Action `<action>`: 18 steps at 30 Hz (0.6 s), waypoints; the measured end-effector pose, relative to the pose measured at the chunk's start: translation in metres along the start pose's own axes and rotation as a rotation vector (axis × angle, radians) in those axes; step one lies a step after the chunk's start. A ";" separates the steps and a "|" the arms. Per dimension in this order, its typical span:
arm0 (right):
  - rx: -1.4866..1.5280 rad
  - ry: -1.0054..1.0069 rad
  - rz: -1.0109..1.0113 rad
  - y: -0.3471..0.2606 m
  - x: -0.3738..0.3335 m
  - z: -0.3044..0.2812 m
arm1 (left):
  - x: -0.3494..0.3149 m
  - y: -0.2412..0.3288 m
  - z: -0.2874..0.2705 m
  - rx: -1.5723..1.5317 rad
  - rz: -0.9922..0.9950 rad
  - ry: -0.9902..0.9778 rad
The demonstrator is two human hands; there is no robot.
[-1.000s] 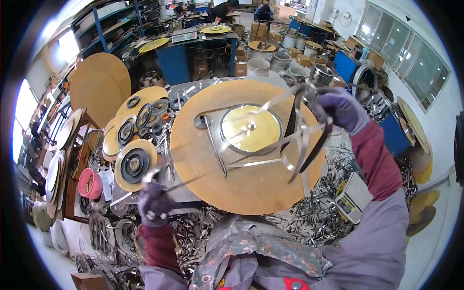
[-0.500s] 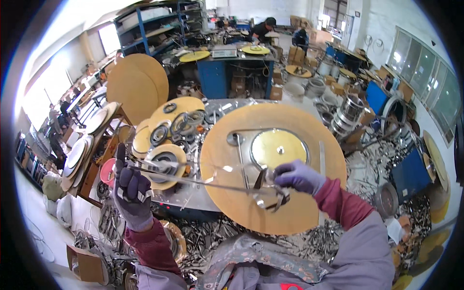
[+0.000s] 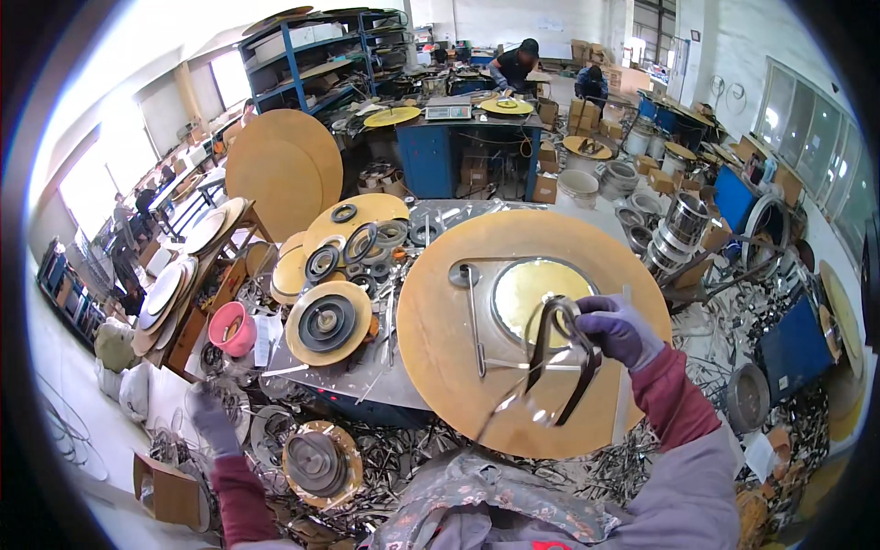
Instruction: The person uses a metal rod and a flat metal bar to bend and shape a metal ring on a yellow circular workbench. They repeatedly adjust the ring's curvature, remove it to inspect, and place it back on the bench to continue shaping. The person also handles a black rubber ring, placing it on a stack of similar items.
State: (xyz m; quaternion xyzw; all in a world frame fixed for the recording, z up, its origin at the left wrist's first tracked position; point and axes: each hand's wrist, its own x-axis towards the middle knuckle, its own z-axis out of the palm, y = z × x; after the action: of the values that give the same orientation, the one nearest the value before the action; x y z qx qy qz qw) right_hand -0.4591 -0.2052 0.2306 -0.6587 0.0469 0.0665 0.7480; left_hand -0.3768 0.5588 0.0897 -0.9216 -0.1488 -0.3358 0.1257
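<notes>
My right hand (image 3: 620, 332), in a purple glove, is closed on a loosely looped metal strip (image 3: 570, 367). The loops hang over the large round tan board (image 3: 449, 367) in front of me. Beneath them on the board sits a yellow disc (image 3: 524, 286) with a metal rim. A thin metal rod with an arm (image 3: 475, 316) stands to the disc's left. My left hand (image 3: 213, 420), also gloved, is low at the left, away from the board. Motion blurs its fingers, and whether it holds anything cannot be made out.
Left of the board lie dark rings (image 3: 359, 242) and a round plate with a coiled ring (image 3: 327, 327). A pink bucket (image 3: 233, 330) stands at the table's left end. Metal scraps (image 3: 403, 454) cover the floor. A person (image 3: 516, 69) works at a far blue bench (image 3: 426, 156).
My left hand has dropped down and away from the strip stretched between both hands. My right hand has shifted right and up with the strip, which now hangs in loops.
</notes>
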 end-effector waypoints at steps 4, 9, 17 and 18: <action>-0.070 0.103 -0.014 -0.007 0.001 -0.020 | -0.036 -0.094 0.021 -0.270 -0.454 -0.446; -0.089 0.079 -0.072 -0.038 0.001 -0.022 | -0.112 -0.008 -0.039 0.142 0.063 -1.409; -0.272 -0.144 -0.038 -0.082 0.013 0.017 | -0.059 0.127 -0.105 -0.277 0.604 -0.864; -0.304 -0.195 -0.027 -0.082 0.021 0.029 | -0.041 0.157 -0.126 -0.616 0.608 -0.733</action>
State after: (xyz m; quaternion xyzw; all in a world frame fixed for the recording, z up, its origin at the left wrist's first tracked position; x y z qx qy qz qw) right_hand -0.4259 -0.1857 0.3112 -0.7553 -0.0453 0.1264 0.6415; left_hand -0.4234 0.3647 0.1359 -0.9734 0.1940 0.0297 -0.1178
